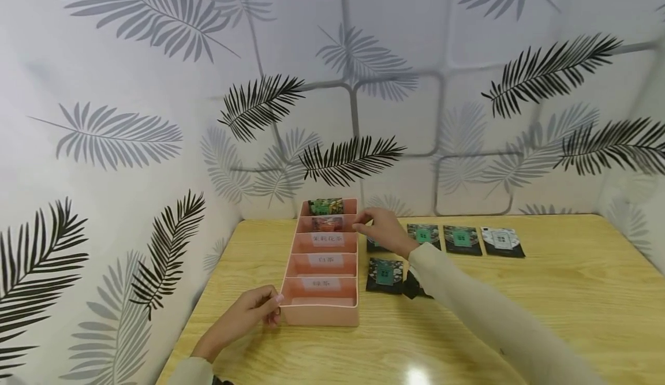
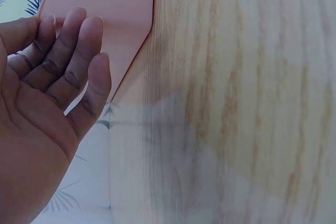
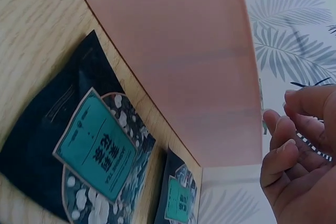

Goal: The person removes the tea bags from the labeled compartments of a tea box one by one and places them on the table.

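Observation:
A pink divided box (image 1: 320, 314) stands on the table, with paper labels inside its compartments. My left hand (image 1: 254, 310) grips its front left corner; the left wrist view shows thumb and fingertips at the box wall (image 2: 126, 3). The rear compartment holds a green tea packet (image 1: 325, 206); the one before it holds a reddish tea packet (image 1: 327, 223). My right hand (image 1: 384, 232) hovers at the box's right rim, beside the reddish packet's compartment. In the right wrist view its fingers (image 3: 281, 161) are loosely bent, with nothing seen between them.
Right of the box lie dark tea packets with green labels, among them a jasmine tea packet (image 1: 384, 275), two packets (image 1: 423, 235) (image 1: 462, 239) in the back row and a white-topped packet (image 1: 502, 240). My right sleeve partly covers another. Leaf-patterned curtain (image 1: 363, 113) backs the table (image 1: 566, 292).

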